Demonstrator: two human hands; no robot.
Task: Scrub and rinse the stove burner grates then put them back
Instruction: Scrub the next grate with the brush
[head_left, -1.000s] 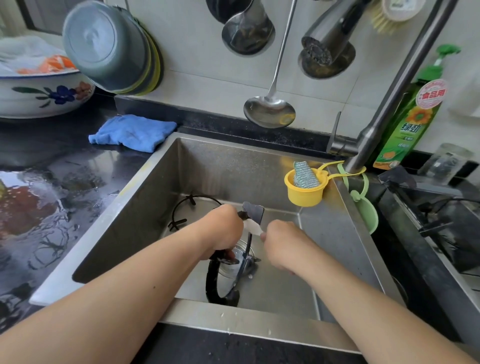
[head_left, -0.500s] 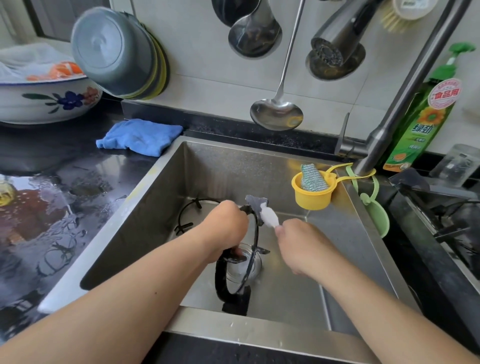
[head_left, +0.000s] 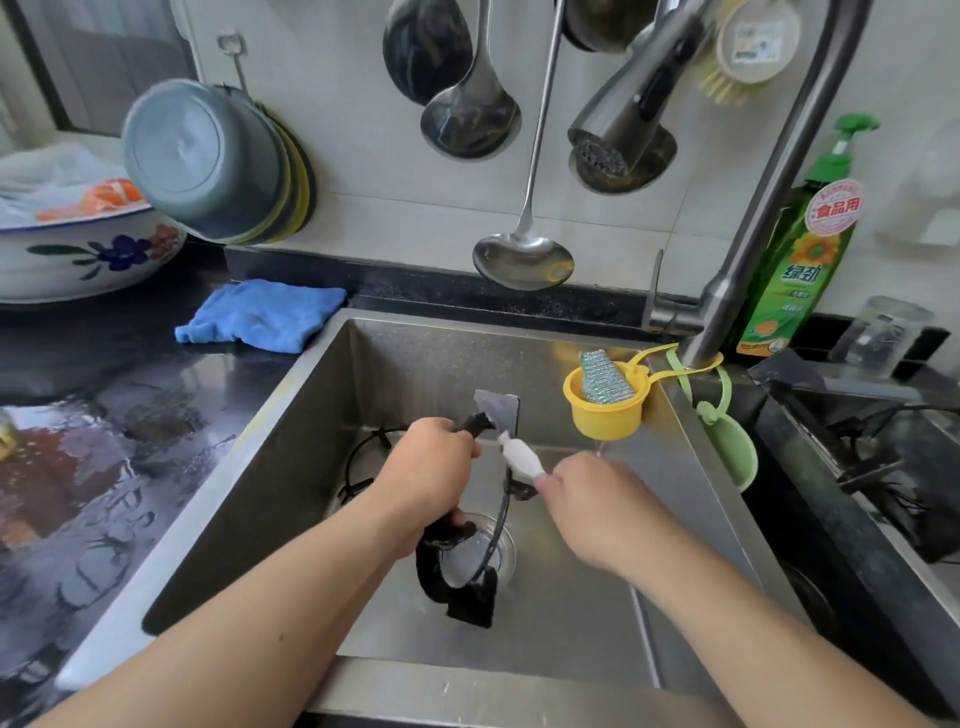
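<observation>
Presently, item one: burner grate (head_left: 480, 525), black ring with prongs, stood on edge over the drain at 6 o'clock of the sink (head_left: 291, 447). It appears to be propped upright so that each prong can be turned up to the brush while drips fall into the basin.

Item two: left hand (head_left: 428, 480), fingers curled round the grate's upper rim, steadying it against the scrubbing.

Item three: right hand (head_left: 597, 506), fingers closed on the handle of a white brush (head_left: 519, 457); its head meets the top prong at 12 o'clock of the grate.

Item four: second grate (head_left: 363, 467), flat on the sink floor at 9 o'clock of the held one, apparently waiting its turn or already scrubbed.

Item five: yellow cup (head_left: 605, 405) with scourer, hung from the tap base at 2 o'clock, within reach.

Item six: faucet head (head_left: 623, 119), at 12 o'clock above; no water visible, so rinsing looks not yet begun.

Item seven: blue cloth (head_left: 260, 314), on the counter at 10 o'clock.
</observation>
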